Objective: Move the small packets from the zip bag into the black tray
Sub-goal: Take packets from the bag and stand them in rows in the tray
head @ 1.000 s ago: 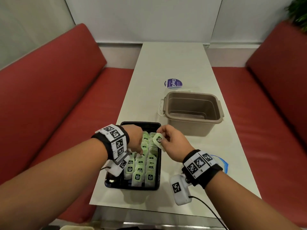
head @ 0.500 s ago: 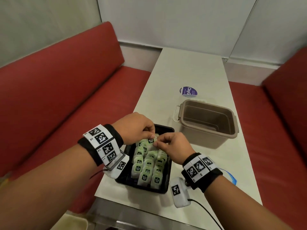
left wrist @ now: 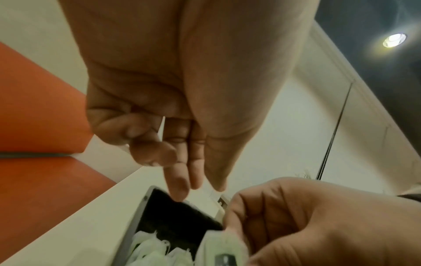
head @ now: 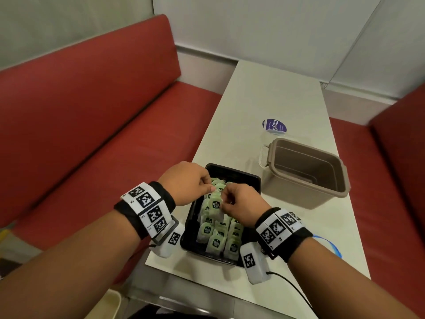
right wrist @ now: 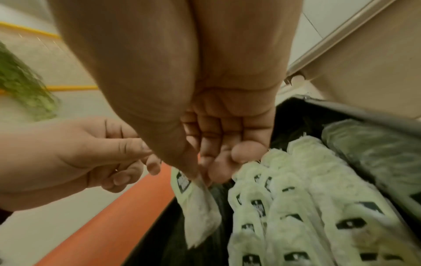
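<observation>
— Hands first: which of them has the packet?
— Right hand (head: 239, 204), I'd say. From the right wrist its thumb and fingertips pinch the top edge of one pale green packet (right wrist: 196, 203), which hangs over the left side of the black tray (head: 255, 180), clear of the rows. The left hand (head: 187, 184) sits just beside it with fingers curled, thumb against forefinger; whether it nips anything I cannot tell.
— And the rest of the packets?
— Already lying in the tray in overlapping rows (head: 218, 236). A blue-edged bit of plastic (head: 331, 244) peeks out behind the right wrist on the counter (head: 264, 93); probably the zip bag, though too little shows to be sure.
— What could spoil it from here?
— The pinch is only on the seal, so the packet could swing or slip. It hangs near the tray's left wall, which stands close to the counter edge above the red bench (head: 96, 125); let go too far left and it may land outside. Pushed down carelessly, it could also ruffle the neat rows.
— Which way does it point?
— Long axis near upright, a little tilted, pinched end up, free end down toward the tray floor, its dark label (right wrist: 183, 181) just under the pinch
</observation>
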